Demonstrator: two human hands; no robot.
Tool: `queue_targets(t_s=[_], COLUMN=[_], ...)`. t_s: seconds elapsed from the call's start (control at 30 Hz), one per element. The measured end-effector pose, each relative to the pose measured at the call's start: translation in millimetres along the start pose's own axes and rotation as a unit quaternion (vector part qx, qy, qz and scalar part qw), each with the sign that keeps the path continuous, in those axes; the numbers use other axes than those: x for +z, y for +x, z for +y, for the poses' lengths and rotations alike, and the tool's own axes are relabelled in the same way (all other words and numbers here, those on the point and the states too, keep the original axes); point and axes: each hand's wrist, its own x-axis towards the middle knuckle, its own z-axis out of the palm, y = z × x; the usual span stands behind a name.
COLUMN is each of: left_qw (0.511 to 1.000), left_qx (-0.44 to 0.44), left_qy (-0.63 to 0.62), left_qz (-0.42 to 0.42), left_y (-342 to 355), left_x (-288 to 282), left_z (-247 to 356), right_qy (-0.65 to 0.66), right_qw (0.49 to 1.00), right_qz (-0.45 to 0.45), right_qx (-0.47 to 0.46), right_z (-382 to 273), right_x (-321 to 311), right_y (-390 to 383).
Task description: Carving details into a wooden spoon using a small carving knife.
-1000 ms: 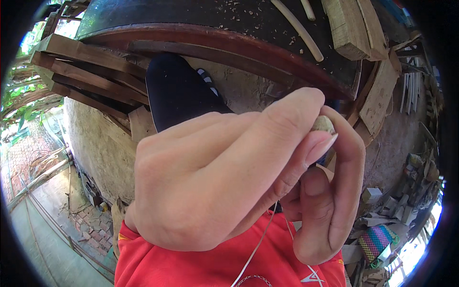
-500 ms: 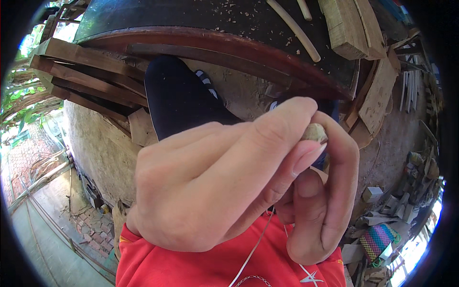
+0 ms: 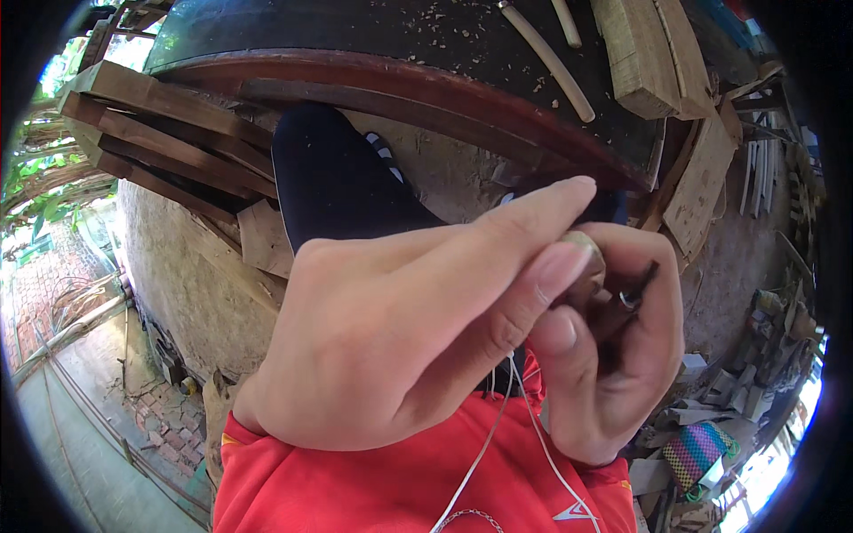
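Observation:
My left hand (image 3: 382, 329) reaches across the middle of the view, thumb and forefinger pinched on a small rounded wooden piece (image 3: 586, 253). Its pale end shows past the thumb; the rest is hidden among the fingers. Close against it, my right hand (image 3: 644, 364) is curled, with the thumb bent toward the piece. Between the right fingers sits a thin dark tool (image 3: 647, 281) with a shiny metal spot; most of it is covered, so its kind cannot be told. Both hands are held above my lap, in front of a red shirt (image 3: 355, 484).
Ahead stands a dark table (image 3: 355, 35) with a reddish edge, strewn with wood shavings. Pale wooden rods (image 3: 551, 67) and thick wooden blocks (image 3: 644, 67) lie on its right. Stacked beams (image 3: 169, 133) are at left. A woven checked bag (image 3: 697, 457) sits among scraps at right.
My right fingers have opened outward and turned, so the thin dark tool now shows. The left hand has shifted slightly, its forefinger straighter, still pinching the wooden piece.

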Motion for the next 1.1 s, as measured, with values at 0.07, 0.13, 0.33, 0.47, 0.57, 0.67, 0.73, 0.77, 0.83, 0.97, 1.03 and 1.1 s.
queue_targets(t_s=[0.07,0.13,0.33,0.47,0.57,0.67,0.73,0.77,0.83,0.97,1.03,1.1], left_qw=[0.995,0.975,0.917,0.98,0.952,0.922,0.886,0.869,0.874,0.866,0.858,0.858], left_qx=[-0.061,-0.126,-0.169,0.127,0.242,0.224,0.126,0.106,0.032,0.088,0.101,0.149], left_qy=[-0.075,-0.179,-0.359,-0.15,-0.152,-0.271,-0.407,-0.446,-0.413,-0.424,-0.435,-0.427], left_qz=[-0.024,-0.027,-0.045,0.03,0.107,0.164,0.183,0.188,0.253,0.25,0.255,0.246], left_y=[-3.0,-3.9,2.8,0.9,6.6,13.6,10.7,11.9,7.3,7.1,10.2,13.8], left_x=[-1.1,-3.3,-6.4,24.1,40.9,38.9,31.6,26.8,19.3,10.4,8.7,6.7], left_z=[4.1,7.7,-17.8,-39.9,-48.5,-45.6,-34.6,-31.8,-24.2,-29.4,-34.7,-38.4], right_qy=[0.019,0.102,0.193,0.159,0.159,0.159,0.223,0.195,0.132,0.122,0.135,0.158], right_qw=[0.999,0.993,0.962,0.975,0.98,0.981,0.967,0.973,0.983,0.99,0.986,0.978], right_qz=[0.017,0.041,0.147,0.106,0.038,0.017,0.011,0.022,0.04,0.003,-0.007,-0.008], right_qx=[0.025,0.052,0.122,0.116,0.109,0.11,0.127,0.118,0.12,0.069,0.098,0.138], right_z=[-1.4,-3.0,-4.9,-7.0,-10.9,-17.6,-20.2,-20.6,-21.3,-23.3,-28.6,-37.3], right_x=[3.3,6.2,9.3,17.7,24.5,26.7,28.3,30.0,30.7,34.4,36.3,38.0], right_y=[1.2,2.2,9.8,13.4,12.8,10.1,8.0,6.6,4.9,3.2,2.5,0.6])
